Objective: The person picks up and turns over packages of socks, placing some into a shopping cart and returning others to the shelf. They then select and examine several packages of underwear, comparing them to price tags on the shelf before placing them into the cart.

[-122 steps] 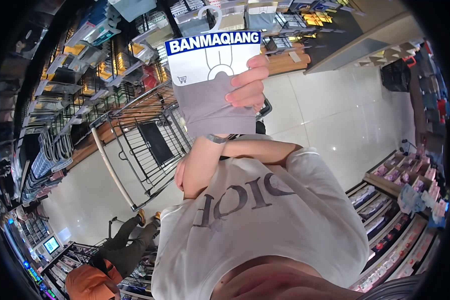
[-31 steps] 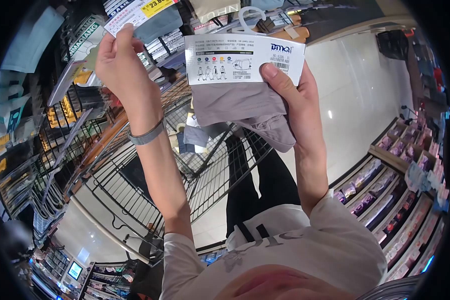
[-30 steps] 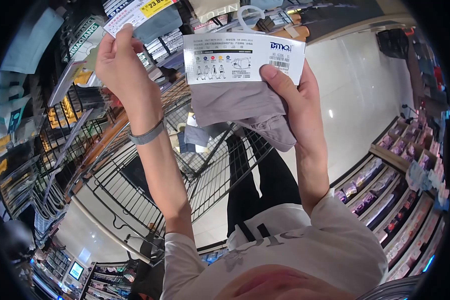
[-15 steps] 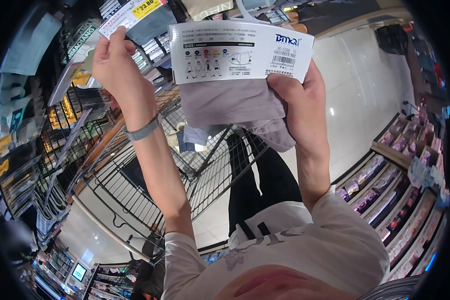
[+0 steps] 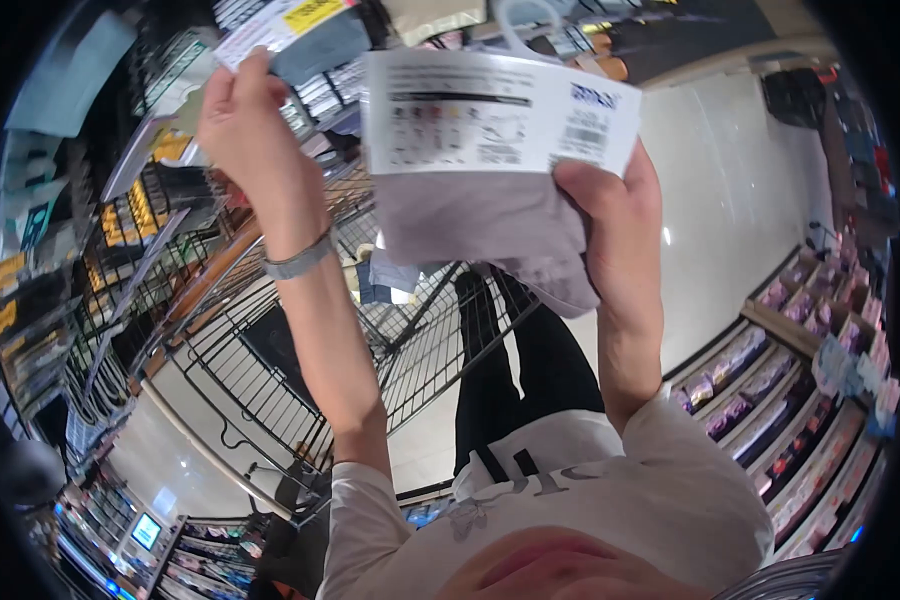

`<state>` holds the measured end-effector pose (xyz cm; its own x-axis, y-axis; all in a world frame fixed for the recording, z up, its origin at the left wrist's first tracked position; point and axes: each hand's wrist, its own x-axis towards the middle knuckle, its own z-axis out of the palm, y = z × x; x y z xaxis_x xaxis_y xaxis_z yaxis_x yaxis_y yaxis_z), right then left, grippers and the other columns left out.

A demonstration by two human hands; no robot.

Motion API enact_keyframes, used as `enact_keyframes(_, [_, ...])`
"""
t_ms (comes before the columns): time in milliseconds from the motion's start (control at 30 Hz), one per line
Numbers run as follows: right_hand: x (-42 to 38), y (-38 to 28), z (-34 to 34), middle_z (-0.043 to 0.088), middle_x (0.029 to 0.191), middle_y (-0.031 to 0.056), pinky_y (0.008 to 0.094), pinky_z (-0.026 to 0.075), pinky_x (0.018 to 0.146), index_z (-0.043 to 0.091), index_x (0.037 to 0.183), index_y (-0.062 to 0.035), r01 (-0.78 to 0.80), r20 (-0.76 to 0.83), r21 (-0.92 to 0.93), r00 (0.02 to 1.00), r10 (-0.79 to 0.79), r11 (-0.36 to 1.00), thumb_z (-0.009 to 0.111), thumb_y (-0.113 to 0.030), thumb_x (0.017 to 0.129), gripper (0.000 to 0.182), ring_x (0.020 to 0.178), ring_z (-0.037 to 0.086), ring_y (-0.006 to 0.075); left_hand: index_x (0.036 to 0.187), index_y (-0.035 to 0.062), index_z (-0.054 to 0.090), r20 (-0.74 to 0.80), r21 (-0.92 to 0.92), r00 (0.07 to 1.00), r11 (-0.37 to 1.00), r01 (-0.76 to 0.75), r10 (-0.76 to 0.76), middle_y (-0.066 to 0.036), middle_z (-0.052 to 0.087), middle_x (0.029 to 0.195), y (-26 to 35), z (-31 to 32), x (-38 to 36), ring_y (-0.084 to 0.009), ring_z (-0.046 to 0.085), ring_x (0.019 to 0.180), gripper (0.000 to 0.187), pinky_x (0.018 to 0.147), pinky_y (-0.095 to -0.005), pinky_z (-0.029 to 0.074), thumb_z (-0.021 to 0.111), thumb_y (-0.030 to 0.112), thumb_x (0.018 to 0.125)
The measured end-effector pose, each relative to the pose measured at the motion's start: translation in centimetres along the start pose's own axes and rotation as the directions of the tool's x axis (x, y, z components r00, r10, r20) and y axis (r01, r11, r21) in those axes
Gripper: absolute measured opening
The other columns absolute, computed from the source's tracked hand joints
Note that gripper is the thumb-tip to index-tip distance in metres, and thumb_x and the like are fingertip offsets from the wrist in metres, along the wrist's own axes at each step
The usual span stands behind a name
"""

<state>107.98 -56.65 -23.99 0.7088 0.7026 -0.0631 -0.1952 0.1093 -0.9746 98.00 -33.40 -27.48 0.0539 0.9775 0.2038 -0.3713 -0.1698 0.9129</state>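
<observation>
My left hand (image 5: 255, 135), with a grey watch band (image 5: 300, 260) at its wrist, is raised at upper left. Its thumb and fingers pinch the lower edge of a price tag (image 5: 275, 30) that has a yellow patch. My right hand (image 5: 620, 225) is closed on a pack of underpants (image 5: 480, 215), thumb across the front. The pack is a folded mauve-grey garment under a white printed card (image 5: 450, 110) with a barcode and small figures; the print is blurred now. A clear plastic hook loop (image 5: 530, 20) rises above the card.
A wire shopping cart (image 5: 270, 345) stands below my arms, with a few folded items (image 5: 385, 275) inside. Racks of hanging packs (image 5: 130, 210) line the left. Shelves of small packaged goods (image 5: 760, 390) run along the right, beside pale tiled floor (image 5: 720, 200).
Both hands have shifted slightly right, the pack moving with my right hand and dropping a little. The card's print has become blurred. The grips look the same.
</observation>
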Motion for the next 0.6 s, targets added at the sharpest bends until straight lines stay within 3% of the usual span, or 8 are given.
enact_keyframes(33, [0.1, 0.0, 0.2, 0.069, 0.115, 0.0091, 0.0285, 0.048, 0.094, 0.056, 0.13, 0.0046, -0.026, -0.016, -0.001, 1.0, 0.026, 1.0, 0.062, -0.005, 0.088, 0.043, 0.104, 0.063, 0.0134, 0.087, 0.0012, 0.068, -0.021, -0.003, 0.999, 1.0, 0.025, -0.025, 0.003, 0.06, 0.073, 0.3, 0.1, -0.3, -0.0046, 0.052, 0.064, 0.004, 0.059, -0.0178, 0.041, 0.072, 0.003, 0.088])
enact_keyframes(133, [-0.1, 0.8, 0.3, 0.068, 0.116, 0.0109, 0.0287, 0.047, 0.095, 0.056, 0.128, 0.0056, -0.068, -0.051, 0.025, 0.996, 0.069, 0.997, 0.06, -0.007, 0.089, 0.041, 0.105, 0.063, 0.0144, 0.088, 0.0033, 0.069, 0.013, -0.05, 1.0, 0.999, 0.019, -0.018, 0.004, 0.059, 0.073, 0.1, -0.1, -0.3, -0.0039, 0.049, 0.065, 0.007, 0.062, -0.019, 0.038, 0.074, 0.008, 0.087])
enact_keyframes(267, [-0.6, 2.8, -0.5, 0.068, 0.115, 0.011, 0.029, 0.047, 0.094, 0.056, 0.126, 0.0056, -0.141, -0.033, -0.031, 0.99, 0.14, 0.989, 0.058, -0.007, 0.09, 0.039, 0.104, 0.063, 0.0151, 0.088, 0.0037, 0.071, -0.004, 0.019, 1.0, 1.0, 0.018, -0.018, 0.005, 0.055, 0.069, 0.0, -0.2, -0.4, -0.0041, 0.046, 0.065, 0.009, 0.063, -0.0211, 0.034, 0.073, 0.013, 0.089])
enact_keyframes(300, [-0.8, 3.3, -0.8, 0.068, 0.114, 0.011, 0.0291, 0.047, 0.094, 0.056, 0.126, 0.0055, -0.163, -0.036, -0.056, 0.986, 0.161, 0.985, 0.058, -0.007, 0.09, 0.038, 0.104, 0.063, 0.0152, 0.094, -0.0008, 0.069, 0.016, 0.004, 1.0, 1.0, -0.005, 0.005, 0.007, 0.052, 0.064, -0.2, -0.2, -0.2, -0.0012, 0.049, 0.062, 0.013, 0.057, -0.02, 0.035, 0.07, 0.011, 0.092])
enact_keyframes(500, [-0.9, 4.3, -1.1, 0.067, 0.117, 0.0121, 0.0296, 0.047, 0.096, 0.055, 0.128, 0.0053, -0.272, -0.052, -0.097, 0.962, 0.268, 0.957, 0.056, -0.005, 0.091, 0.038, 0.106, 0.062, 0.0154, 0.098, -0.0021, 0.068, 0.001, 0.032, 1.0, 0.999, 0.008, -0.008, 0.002, 0.066, 0.074, 0.1, 0.0, -0.3, -0.001, 0.05, 0.061, 0.014, 0.055, -0.0195, 0.036, 0.069, 0.012, 0.094])
enact_keyframes(600, [-0.5, 4.7, -1.2, 0.067, 0.117, 0.0121, 0.0297, 0.047, 0.096, 0.055, 0.128, 0.0055, -0.263, -0.034, -0.081, 0.965, 0.261, 0.961, 0.056, -0.005, 0.092, 0.038, 0.106, 0.062, 0.0156, 0.097, -0.0022, 0.067, 0.014, 0.02, 1.0, 1.0, -0.006, 0.006, 0.002, 0.066, 0.073, -0.2, -0.2, -0.2, -0.001, 0.05, 0.06, 0.014, 0.054, -0.0193, 0.035, 0.069, 0.011, 0.094])
